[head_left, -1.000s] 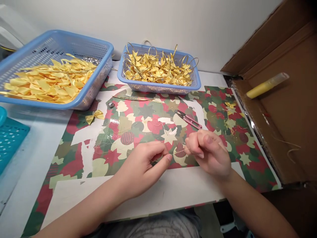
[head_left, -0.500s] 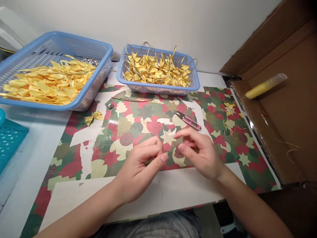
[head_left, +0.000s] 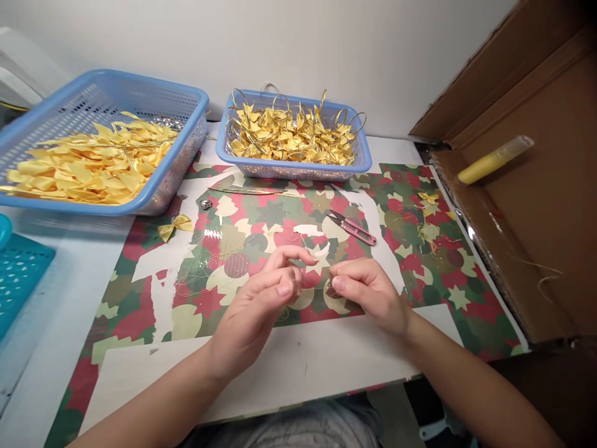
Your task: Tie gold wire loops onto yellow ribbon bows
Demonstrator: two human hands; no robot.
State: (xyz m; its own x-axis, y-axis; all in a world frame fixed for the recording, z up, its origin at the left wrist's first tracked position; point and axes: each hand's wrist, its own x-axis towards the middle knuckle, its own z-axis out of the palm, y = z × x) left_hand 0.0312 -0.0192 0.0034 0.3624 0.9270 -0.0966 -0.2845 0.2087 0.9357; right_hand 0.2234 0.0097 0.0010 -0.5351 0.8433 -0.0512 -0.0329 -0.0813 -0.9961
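Fine pale thread (head_left: 318, 287) spans the gap between the person's two hands, above the tabletop (head_left: 51, 330) near the middle of its front edge. The right hand (head_left: 368, 289) pinches it, thumb and index fingertip pressed together. On the left hand (head_left: 261, 302), the index finger stretches forward, apart from the rest, and the thumb lies against the curled fingers; whether these grip the thread cannot be told. Patterned paper (head_left: 459, 298), torn to white in places, covers much of the tabletop. Beyond the right hand lie pink-handled thread snips (head_left: 357, 230), dark blades angled toward the back edge. Left of them are a yellow ribbon bow (head_left: 175, 228) and a silver heart charm (head_left: 205, 204). Gold cords (head_left: 254, 191) lie in front of a small blue basket (head_left: 293, 167) at the back edge, heaped with bows and gold loops. Toward the back left corner, a larger blue basket (head_left: 175, 152) holds yellow ribbon pieces (head_left: 93, 171). An open cardboard box (head_left: 536, 211) stands along the right edge.
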